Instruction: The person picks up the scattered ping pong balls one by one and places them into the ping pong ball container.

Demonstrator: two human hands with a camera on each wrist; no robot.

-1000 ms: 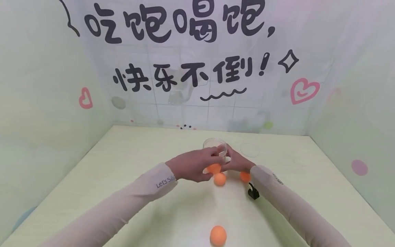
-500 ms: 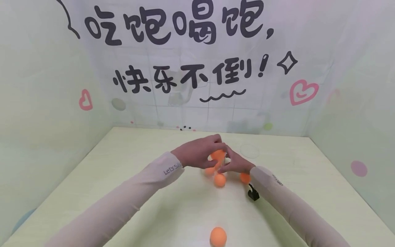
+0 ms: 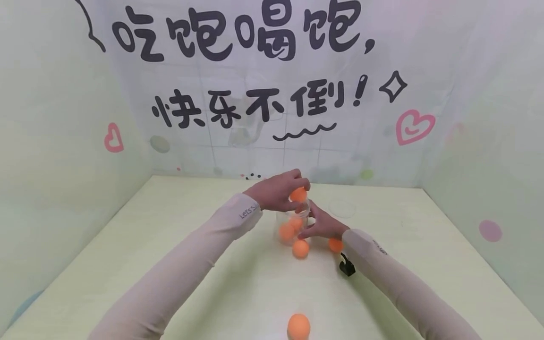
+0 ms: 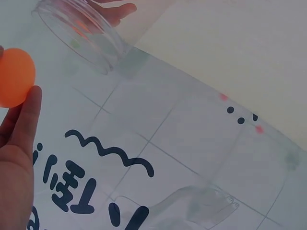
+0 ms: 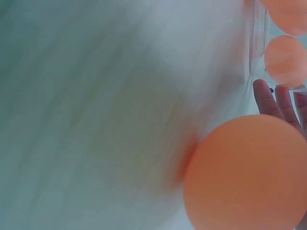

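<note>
A left hand (image 3: 278,191) pinches an orange ball (image 3: 299,194) in its fingers, above the mouth of a clear jar (image 3: 281,218) holding at least two orange balls (image 3: 286,231). A right hand (image 3: 323,224) grips the jar's right side between thumb and fingers. On the pale table (image 3: 238,302), one loose ball (image 3: 300,249) sits just on the jar's near side, another (image 3: 335,245) by the right wrist, beside a small black object (image 3: 347,266); a third (image 3: 299,326) lies well nearer.
</note>
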